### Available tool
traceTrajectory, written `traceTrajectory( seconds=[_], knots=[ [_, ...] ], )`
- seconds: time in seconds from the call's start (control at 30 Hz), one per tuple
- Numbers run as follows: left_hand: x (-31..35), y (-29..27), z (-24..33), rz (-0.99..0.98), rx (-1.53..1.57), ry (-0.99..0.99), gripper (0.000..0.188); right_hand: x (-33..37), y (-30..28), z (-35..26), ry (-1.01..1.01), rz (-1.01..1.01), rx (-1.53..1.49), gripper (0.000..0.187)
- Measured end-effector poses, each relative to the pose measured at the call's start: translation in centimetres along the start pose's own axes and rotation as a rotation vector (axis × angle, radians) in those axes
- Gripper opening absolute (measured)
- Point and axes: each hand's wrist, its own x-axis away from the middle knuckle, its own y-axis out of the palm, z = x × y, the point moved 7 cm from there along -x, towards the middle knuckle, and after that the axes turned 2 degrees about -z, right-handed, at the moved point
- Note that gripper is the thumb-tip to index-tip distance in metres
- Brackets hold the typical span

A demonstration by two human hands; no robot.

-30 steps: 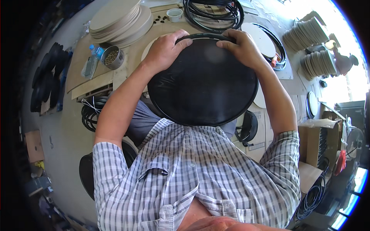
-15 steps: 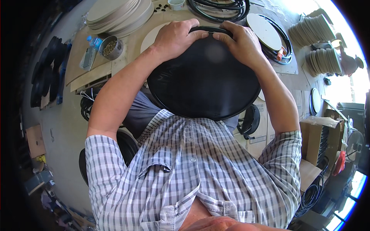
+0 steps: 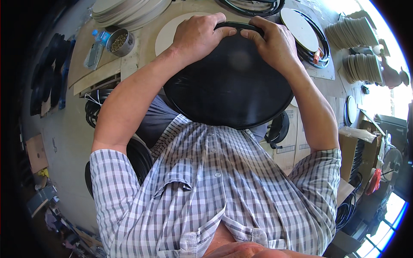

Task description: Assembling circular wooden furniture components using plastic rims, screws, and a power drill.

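A large round black disc (image 3: 230,81) with a raised rim leans between the table and my body, its near edge against my shirt. At its far edge, my left hand (image 3: 200,36) is closed on the rim, thumb on the face and fingers over the outside. Close by on the right, my right hand (image 3: 275,43) grips the same rim in the same way. A short stretch of black edging shows between the two thumbs. Partly under my left hand and the disc lies a pale round board (image 3: 165,36) on the table.
Stacked pale round boards (image 3: 129,13) stand at the far left, near a metal cup (image 3: 121,43) of small fasteners and a blue-capped bottle (image 3: 101,36). Black hoops (image 3: 254,6) and another pale disc (image 3: 300,30) lie beyond my hands. More stacks (image 3: 352,32) stand at far right.
Both hands keep their hold on the rim. My thumbs have moved slightly farther apart. The surroundings have shifted a little in the view.
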Motion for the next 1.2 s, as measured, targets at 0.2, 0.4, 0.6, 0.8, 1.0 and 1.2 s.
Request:
traceTrajectory(
  seconds=[0.2, 0.4, 0.6, 0.8, 1.0, 1.2],
  knots=[
    [-0.1, 0.2, -0.4, 0.004, -0.014, -0.014, 0.047, -0.7, 0.5, 0.0, 0.012, -0.028, 0.037, 0.035],
    [-1.0, 0.5, -1.7, -0.068, 0.071, 0.037, 0.045, -0.9, 0.3, 1.4, -0.058, -0.073, -0.028, 0.039],
    [0.6, -0.1, -4.6, -0.061, 0.233, 0.192, 0.050, 1.8, 0.6, 4.8, -0.023, -0.175, -0.321, 0.040],
    [0.8, 1.0, -6.0, -0.260, 0.348, 0.027, 0.053, 3.6, 2.4, 7.4, 0.113, -0.147, -0.468, 0.040],
    [1.1, 0.8, -6.3, -0.162, 0.245, 0.001, 0.064, 3.7, 3.0, 7.0, 0.175, -0.164, -0.376, 0.040],
    [1.3, 0.3, -5.6, -0.212, 0.285, -0.042, 0.071, 3.5, 3.8, 7.9, 0.158, -0.187, -0.477, 0.040]
  ],
)
